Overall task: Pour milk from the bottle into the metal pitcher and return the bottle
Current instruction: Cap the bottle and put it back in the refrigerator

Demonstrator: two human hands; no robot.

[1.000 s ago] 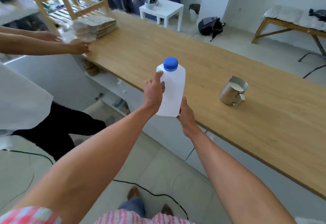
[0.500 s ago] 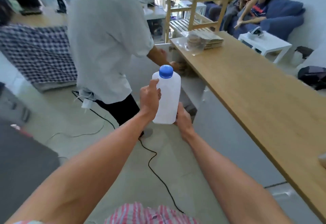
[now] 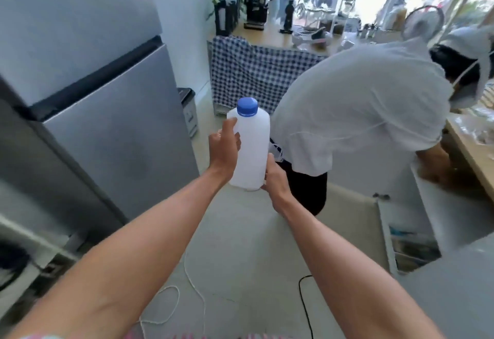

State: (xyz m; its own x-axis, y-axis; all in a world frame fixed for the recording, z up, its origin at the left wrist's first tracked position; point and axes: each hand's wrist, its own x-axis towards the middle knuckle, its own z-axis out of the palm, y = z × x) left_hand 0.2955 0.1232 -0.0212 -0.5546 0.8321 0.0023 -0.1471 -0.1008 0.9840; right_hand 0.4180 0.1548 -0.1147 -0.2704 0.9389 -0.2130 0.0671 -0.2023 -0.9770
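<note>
I hold a white plastic milk bottle (image 3: 252,149) with a blue screw cap upright in front of me, over the floor. My left hand (image 3: 224,149) grips its left side, thumb up along the shoulder. My right hand (image 3: 275,181) supports its lower right corner and base. The cap is on. The metal pitcher is out of view.
A tall grey fridge (image 3: 107,114) stands close on the left, doors shut. A person in a white shirt (image 3: 361,114) bends over just right of the bottle, reaching under the wooden counter (image 3: 473,149). A checkered-cloth table (image 3: 256,71) stands at the back. Cables (image 3: 304,298) lie on the floor.
My view has swung left, away from the wooden counter and pitcher, toward the fridge. The bottle stays upright in both hands, held the same way.
</note>
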